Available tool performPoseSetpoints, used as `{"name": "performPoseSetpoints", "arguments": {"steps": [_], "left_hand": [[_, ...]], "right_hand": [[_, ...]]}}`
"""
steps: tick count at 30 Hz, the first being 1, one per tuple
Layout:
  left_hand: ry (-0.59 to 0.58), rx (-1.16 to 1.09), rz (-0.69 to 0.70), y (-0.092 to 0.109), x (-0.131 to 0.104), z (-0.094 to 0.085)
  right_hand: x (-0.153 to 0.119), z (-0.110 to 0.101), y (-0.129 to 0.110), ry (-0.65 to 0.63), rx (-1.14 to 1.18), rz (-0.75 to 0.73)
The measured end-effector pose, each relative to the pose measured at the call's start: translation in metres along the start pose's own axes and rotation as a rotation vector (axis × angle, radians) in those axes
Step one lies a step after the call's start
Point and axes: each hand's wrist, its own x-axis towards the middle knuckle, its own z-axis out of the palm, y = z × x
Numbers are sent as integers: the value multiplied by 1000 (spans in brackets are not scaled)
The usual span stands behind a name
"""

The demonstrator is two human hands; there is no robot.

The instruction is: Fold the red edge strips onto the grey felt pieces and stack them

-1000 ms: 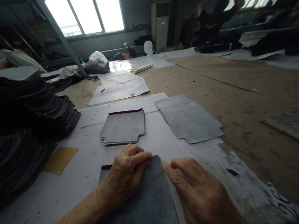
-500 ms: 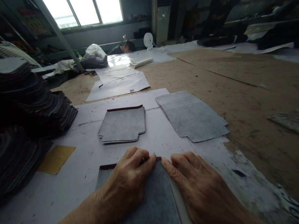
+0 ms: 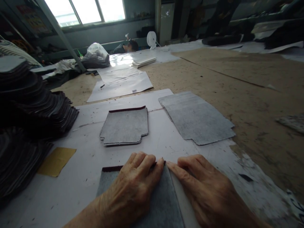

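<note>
A grey fabric piece (image 3: 163, 199) with a dark red folded strip along its top edge lies in front of me. My left hand (image 3: 137, 183) rests on it, fingers curled, thumb and finger pressing the strip near the top right corner. At that corner's right side, my right hand (image 3: 201, 183) touches the edge with its index fingertip, its other fingers curled under. Beyond the hands sits a small stack of grey pieces (image 3: 125, 125) with a similar dark red edge. Larger grey pieces (image 3: 197, 118) without such a strip lie to its right.
Tall stacks of dark pieces (image 3: 54, 110) stand at the left, beside a yellow-brown card (image 3: 57, 161). White sheets (image 3: 121, 85), a plastic bag (image 3: 96, 55) and a white fan (image 3: 151, 39) are farther back. Two people are in the background.
My left hand has slid slightly right along the strip to the corner, uncovering more of the strip on its left. My right hand has shifted slightly right.
</note>
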Motion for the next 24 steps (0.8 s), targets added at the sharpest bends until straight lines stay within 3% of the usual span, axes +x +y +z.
{"name": "performPoseSetpoints", "arguments": {"steps": [3,12,20,24], "left_hand": [[-9,0,0,2,0,-1],[-18,-78,-37,2,1,-1],[155,-195,-120,-12,-11,-11],[101,-181,-109,-17,-22,-14]], "right_hand": [[-2,-1,2,50,34,1],[3,3,-5,-5,-169,-108],[3,3,-2,-18,-191,-110],[3,5,0,-9,-199,-113]]}}
